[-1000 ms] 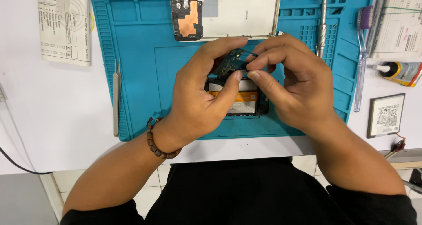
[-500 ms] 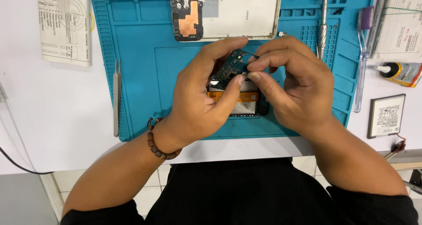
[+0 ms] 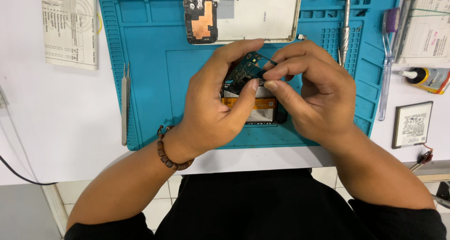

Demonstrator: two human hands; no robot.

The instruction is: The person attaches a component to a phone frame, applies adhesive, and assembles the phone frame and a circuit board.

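Both hands meet over the middle of the blue mat [image 3: 145,80], and the fingers of each are pinched in tight rather than spread. The left hand [image 3: 213,108] grips a small dark green circuit board [image 3: 243,70], thumb pressed up from below and forefinger curled over its top edge, holding it tilted just above the opened phone [image 3: 255,109]. The right hand [image 3: 314,92] closes thumb and forefinger on the board's right edge, on some tiny part I cannot make out. The phone lies on the mat under the hands, an orange strip showing across its inside. Along the mat's far edge rests a white back cover [image 3: 258,15] with a copper-coloured plate at its left end. Steel tweezers [image 3: 124,101] lie along the mat's left edge, a metal screwdriver [image 3: 346,26] and a lilac brush [image 3: 387,57] toward its right. The mat is ridged rubber with moulded trays, set on a smooth white desk [image 3: 56,127].
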